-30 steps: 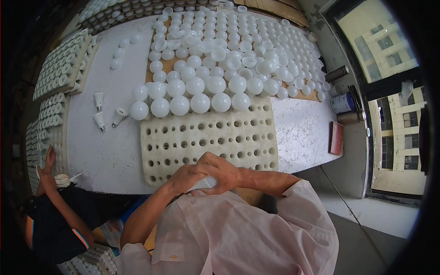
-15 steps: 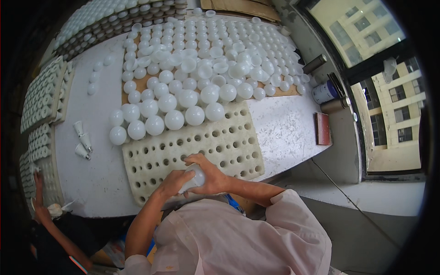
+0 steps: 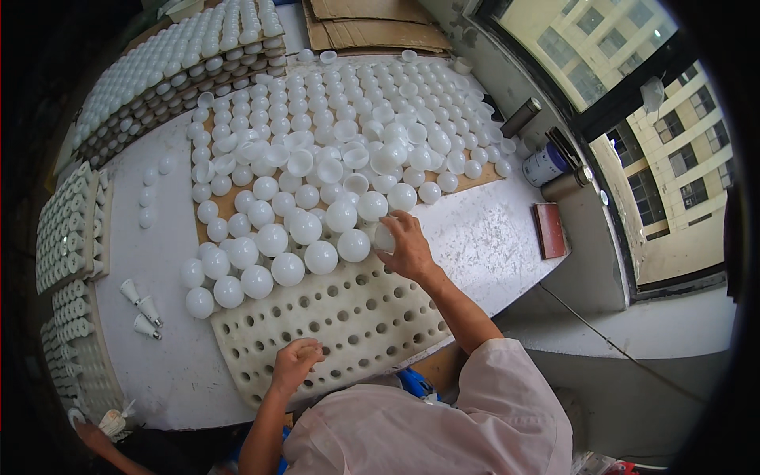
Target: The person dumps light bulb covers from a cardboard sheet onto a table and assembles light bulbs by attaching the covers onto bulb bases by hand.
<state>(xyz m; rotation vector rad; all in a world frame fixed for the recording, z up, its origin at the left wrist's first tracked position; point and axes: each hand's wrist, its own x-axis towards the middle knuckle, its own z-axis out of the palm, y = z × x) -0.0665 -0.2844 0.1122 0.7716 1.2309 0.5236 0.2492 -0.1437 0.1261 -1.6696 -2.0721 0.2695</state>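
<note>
My right hand (image 3: 408, 247) reaches forward, its fingers curved round a white globe light bulb (image 3: 385, 238) at the right end of the front rows. The bulb's lower part is hidden. Those rows of round white bulbs (image 3: 288, 269) stand along the far side of a pale foam tray (image 3: 348, 332) with many holes. Above the tray's near part, my left hand (image 3: 297, 364) is loosely curled, finger and thumb apart, with nothing visible in it. Behind the rows, many white dome-shaped bulb covers (image 3: 331, 170) lie on a brown board, some cup side up.
Three bulbs with bare bases (image 3: 142, 309) lie on the white table (image 3: 170, 364). Foam trays of white parts (image 3: 63, 229) and stacked bulb trays (image 3: 182, 55) stand left. A co-worker's hand (image 3: 93, 437) is at lower left. A flask (image 3: 521, 117), tin (image 3: 546, 165) and red box (image 3: 551, 229) line the right.
My right hand has moved forward from near my body to the bulb rows, carrying the bulb. My left hand has let go of it and shifted slightly left. The view has tilted.
</note>
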